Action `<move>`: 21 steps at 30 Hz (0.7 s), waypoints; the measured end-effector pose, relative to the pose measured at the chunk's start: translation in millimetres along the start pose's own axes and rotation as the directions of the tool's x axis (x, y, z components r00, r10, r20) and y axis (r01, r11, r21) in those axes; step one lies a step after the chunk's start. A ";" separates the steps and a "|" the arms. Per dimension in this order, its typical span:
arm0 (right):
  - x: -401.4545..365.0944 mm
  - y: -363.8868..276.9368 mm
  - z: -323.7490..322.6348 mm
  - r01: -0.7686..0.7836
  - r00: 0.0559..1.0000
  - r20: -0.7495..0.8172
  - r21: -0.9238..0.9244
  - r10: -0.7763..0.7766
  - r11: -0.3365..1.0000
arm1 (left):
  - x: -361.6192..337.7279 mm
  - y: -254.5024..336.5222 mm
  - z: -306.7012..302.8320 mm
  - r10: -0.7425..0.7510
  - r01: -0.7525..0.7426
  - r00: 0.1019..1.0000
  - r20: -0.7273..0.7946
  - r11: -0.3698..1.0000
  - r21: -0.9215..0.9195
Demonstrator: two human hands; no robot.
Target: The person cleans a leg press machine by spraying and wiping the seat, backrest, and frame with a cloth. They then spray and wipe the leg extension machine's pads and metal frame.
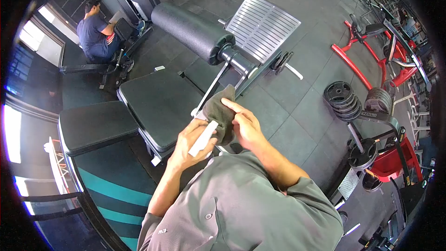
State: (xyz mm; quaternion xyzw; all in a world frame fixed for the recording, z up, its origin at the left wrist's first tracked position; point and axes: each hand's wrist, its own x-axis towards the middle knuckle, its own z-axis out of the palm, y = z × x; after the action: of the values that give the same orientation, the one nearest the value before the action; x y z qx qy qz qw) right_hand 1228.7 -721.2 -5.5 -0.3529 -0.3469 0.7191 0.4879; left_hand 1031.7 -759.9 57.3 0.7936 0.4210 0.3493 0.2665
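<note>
A dark grey-green cloth (218, 111) is bunched between my two hands, in front of my chest. My left hand (183, 146) is closed round a narrow white object (203, 138) whose kind I cannot make out, and its fingertips reach the cloth's lower edge. From the other side, my right hand (248, 128) grips the cloth, index finger laid along it and the other fingers curled. Just beyond the hands are a black padded bench (160, 104) and a black foam roller (193, 30) on a metal arm.
A slotted metal footplate (262, 25) stands past the roller. Weight plates (343, 97) are stacked on a rack at the right, near a red-framed machine (353, 67). At the upper left a person (95, 32) sits on another machine. A smaller black pad (97, 125) lies left of the bench.
</note>
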 end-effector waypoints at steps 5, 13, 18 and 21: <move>-6.6 -40.5 -28.1 0.192 0.979 0.165 -0.943 -0.122 0.273 | 3.5 23.6 -45.3 -0.144 0.142 0.989 -0.015 0.985 -0.097; -8.7 -55.9 -26.1 0.361 0.839 0.535 -0.686 0.102 0.632 | 19.9 46.9 -85.9 0.126 -0.132 0.987 0.100 0.990 0.057; -0.7 -40.0 -30.2 0.434 0.683 0.722 -0.526 0.114 0.731 | 25.8 51.8 -92.2 0.152 -0.187 0.956 0.252 0.975 0.120; 5.2 -24.4 -36.2 0.572 0.620 0.784 -0.484 0.038 0.663 | 23.6 52.7 -93.3 0.132 -0.171 0.958 0.253 0.975 0.140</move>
State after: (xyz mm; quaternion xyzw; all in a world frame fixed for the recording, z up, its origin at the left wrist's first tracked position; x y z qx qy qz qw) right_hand 1269.1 -703.8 -4.3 -0.1248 -0.8095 0.5199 0.2426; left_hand 993.9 -754.3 160.1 0.8791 0.3499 0.2340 0.2236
